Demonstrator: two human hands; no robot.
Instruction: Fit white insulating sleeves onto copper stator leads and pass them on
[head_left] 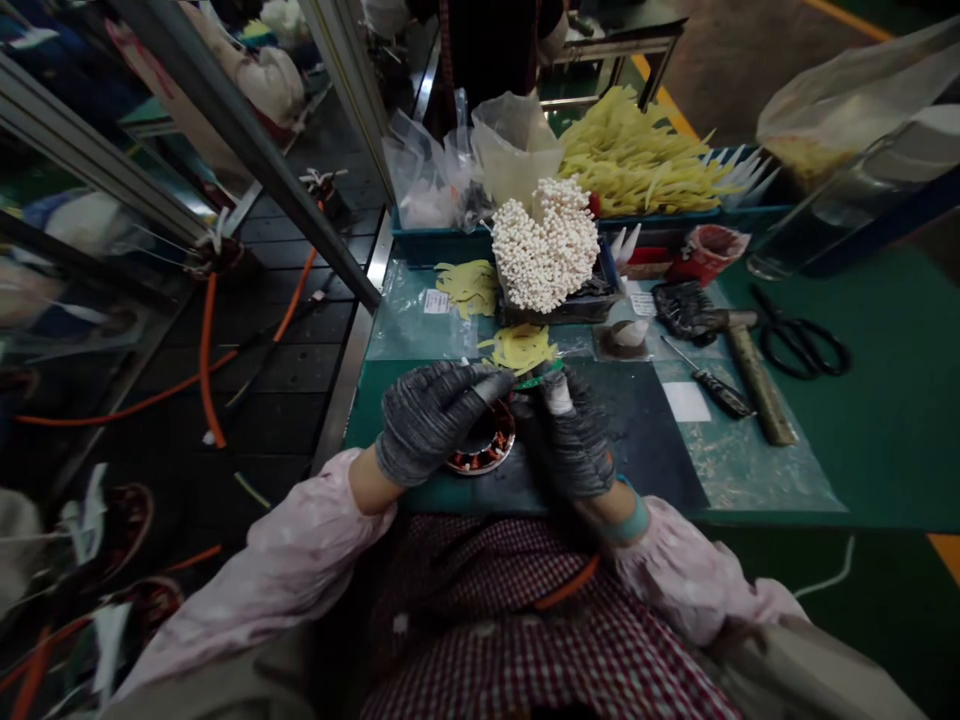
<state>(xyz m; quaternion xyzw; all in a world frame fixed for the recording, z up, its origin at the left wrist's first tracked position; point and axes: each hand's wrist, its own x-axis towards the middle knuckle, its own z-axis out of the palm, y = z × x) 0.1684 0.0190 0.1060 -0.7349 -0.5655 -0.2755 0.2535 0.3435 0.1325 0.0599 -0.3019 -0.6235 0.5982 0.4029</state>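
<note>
Both my hands wear grey knit gloves and meet above the near part of the bench. My right hand (576, 435) is closed on a thin curved green board (541, 375), with a white wrap on one finger. My left hand (439, 415) is closed in a pinch at the board's left end; what its fingertips hold is too small to make out. Partly under my left hand lies a motor stator (491, 452), a ring wound with copper wire. Just beyond my fingers is a small pile of yellow strips (521, 347).
A bundle of white-tipped pieces (544, 245) stands in a bin ahead, with many yellow strips (637, 150) behind. To the right lie a screwdriver (720, 390), a hammer (761, 380) and scissors (802, 340). On the left, a roller conveyor (277, 350) carries orange cables.
</note>
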